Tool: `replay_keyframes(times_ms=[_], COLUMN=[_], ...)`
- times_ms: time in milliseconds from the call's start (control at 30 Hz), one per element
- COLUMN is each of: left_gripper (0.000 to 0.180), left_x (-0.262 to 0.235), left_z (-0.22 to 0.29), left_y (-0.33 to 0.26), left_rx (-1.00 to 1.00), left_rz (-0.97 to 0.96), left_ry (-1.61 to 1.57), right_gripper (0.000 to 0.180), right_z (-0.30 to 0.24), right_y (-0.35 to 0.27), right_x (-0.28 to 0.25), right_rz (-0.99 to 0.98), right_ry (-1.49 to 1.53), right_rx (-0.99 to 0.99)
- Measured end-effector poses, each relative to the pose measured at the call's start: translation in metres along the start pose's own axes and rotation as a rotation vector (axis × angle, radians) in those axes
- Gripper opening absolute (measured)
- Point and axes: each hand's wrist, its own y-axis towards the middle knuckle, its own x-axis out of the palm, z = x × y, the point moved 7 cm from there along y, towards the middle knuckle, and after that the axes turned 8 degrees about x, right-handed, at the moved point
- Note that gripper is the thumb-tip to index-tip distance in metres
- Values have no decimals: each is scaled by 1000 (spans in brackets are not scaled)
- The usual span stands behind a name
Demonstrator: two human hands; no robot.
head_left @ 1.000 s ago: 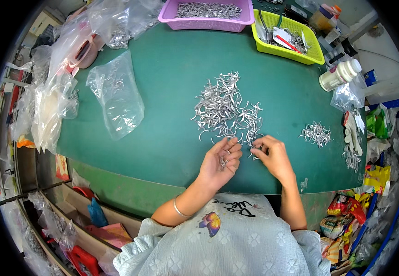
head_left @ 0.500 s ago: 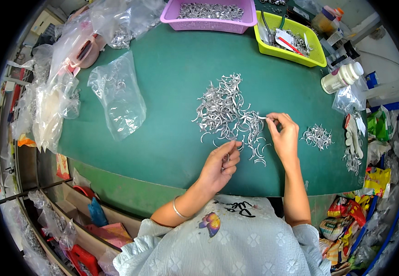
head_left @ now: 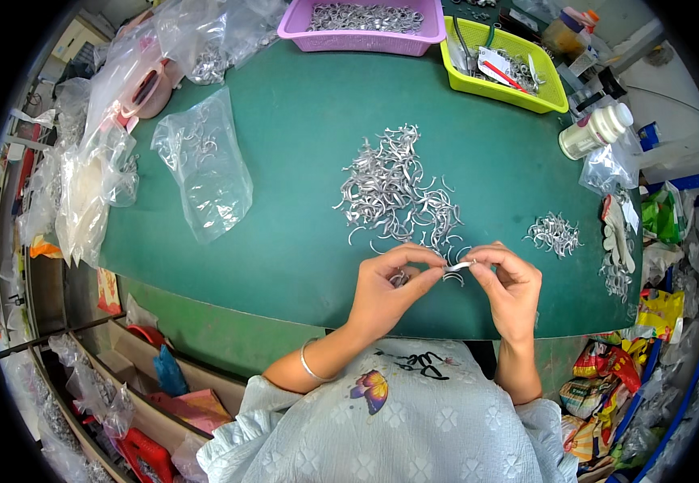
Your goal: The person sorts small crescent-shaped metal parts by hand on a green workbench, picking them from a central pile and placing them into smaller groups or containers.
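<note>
Between my two hands a small curved silver metal piece [head_left: 457, 266] is pinched, one end in each set of fingertips. My left hand [head_left: 394, 290] also keeps some silver pieces [head_left: 399, 279] tucked in its curled fingers. The thumb and forefinger of my right hand [head_left: 510, 286] close on the other end. Just beyond my hands spreads a large loose pile of similar curved pieces [head_left: 382, 185] on the green tabletop [head_left: 293, 161]. A smaller pile [head_left: 554, 235] lies to the right of my right hand.
A clear plastic bag [head_left: 208, 173] with some pieces lies at left. Along the far edge stand a purple basket [head_left: 357, 42] of metal pieces and a yellow-green basket [head_left: 510, 97] with pliers. At right are a white bottle [head_left: 597, 131] and a glove [head_left: 617, 233].
My right hand has come back from the pile's right side toward my left hand with a curved piece. My left hand has turned to meet it, and both now grip that piece.
</note>
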Motion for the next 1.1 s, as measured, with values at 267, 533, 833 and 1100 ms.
replay_keyframes(times_ms=[267,533,833,1100], left_gripper=[18,21,21,13], left_x=[7,20,21,-19], left_z=[36,64,69,8], left_y=[-9,-20,-16,-7], left_rx=[179,410,449,-56], left_rz=[-61,-123,-145,95], left_ry=[156,213,280,104], right_gripper=[12,10,9,7], right_z=[-23,-12,-6,67], right_y=[-15,-22,-19,3], right_x=[-2,3,8,-134], right_rz=[-5,-132,-177,743], right_ry=[53,341,441,-712], right_rx=[-140,16,55,-71])
